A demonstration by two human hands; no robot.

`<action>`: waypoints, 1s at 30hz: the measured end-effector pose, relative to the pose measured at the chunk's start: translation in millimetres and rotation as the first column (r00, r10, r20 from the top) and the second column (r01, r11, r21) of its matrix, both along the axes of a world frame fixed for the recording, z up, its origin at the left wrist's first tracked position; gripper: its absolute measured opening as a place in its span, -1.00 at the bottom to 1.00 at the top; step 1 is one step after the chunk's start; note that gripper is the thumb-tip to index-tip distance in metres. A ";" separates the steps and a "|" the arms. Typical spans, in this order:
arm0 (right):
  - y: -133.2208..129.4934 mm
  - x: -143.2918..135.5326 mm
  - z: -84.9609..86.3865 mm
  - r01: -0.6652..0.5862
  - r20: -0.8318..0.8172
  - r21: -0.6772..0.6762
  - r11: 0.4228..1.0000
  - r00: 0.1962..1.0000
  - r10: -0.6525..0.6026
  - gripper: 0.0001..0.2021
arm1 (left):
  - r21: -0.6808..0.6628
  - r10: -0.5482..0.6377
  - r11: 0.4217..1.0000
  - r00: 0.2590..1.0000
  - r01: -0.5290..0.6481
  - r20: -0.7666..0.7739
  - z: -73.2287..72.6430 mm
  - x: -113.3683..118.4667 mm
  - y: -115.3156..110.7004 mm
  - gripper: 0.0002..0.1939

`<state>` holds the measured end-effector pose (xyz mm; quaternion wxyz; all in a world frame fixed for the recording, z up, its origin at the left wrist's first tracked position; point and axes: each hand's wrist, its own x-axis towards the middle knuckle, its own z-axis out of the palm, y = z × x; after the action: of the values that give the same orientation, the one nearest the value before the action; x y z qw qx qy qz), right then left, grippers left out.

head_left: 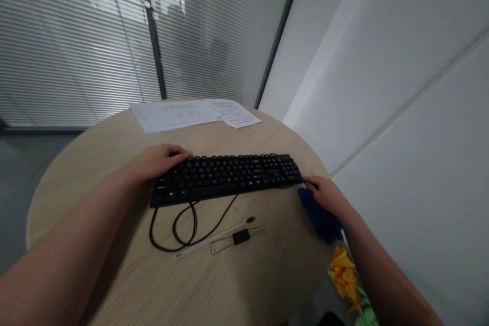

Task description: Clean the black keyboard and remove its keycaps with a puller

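A black computer keyboard is tilted a little across the round table. My left hand grips its far left corner, fingers closed over the edge. At the keyboard's right end, my right hand holds a dark blue cloth that hangs below the fingers, and a bit of it touches the keyboard's side. The black cable loops out from under the keyboard's near edge. Close to it lie a thin white stick brush with a dark tip and a wire tool with a black block.
Printed papers lie at the far side of the wooden table. A crumpled yellow cloth and a green one are at the lower right edge. A white wall stands close on the right; a glass partition with blinds is behind.
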<state>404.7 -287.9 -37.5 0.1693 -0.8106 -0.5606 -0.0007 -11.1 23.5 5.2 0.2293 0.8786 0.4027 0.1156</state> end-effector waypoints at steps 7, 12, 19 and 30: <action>15.1 0.6 -0.5 -0.002 -0.017 0.057 0.998 1.000 0.003 -0.60 | 0.000 0.016 1.000 1.000 -0.016 -0.015 -0.8 0.3 0.7 -0.45; 3.0 -4.4 2.0 0.010 -0.034 0.064 0.998 0.999 -0.008 -0.63 | -0.009 0.001 1.000 1.000 -0.001 -0.001 -1.1 0.5 -0.8 -0.46; -7.8 -8.3 0.7 0.021 -0.022 0.051 0.998 1.000 -0.019 -0.63 | -0.007 -0.005 1.000 1.000 0.005 0.002 -1.6 0.9 0.8 -0.45; 19.6 2.8 1.0 -0.006 -0.133 0.094 0.996 0.991 0.018 -0.62 | -0.006 0.004 1.000 1.000 -0.004 0.021 -1.7 -0.8 -0.5 -0.46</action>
<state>407.5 -268.3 -36.5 0.2442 -0.7966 -0.5522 0.0285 -11.9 23.0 3.5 0.2360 0.8757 0.4026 0.1241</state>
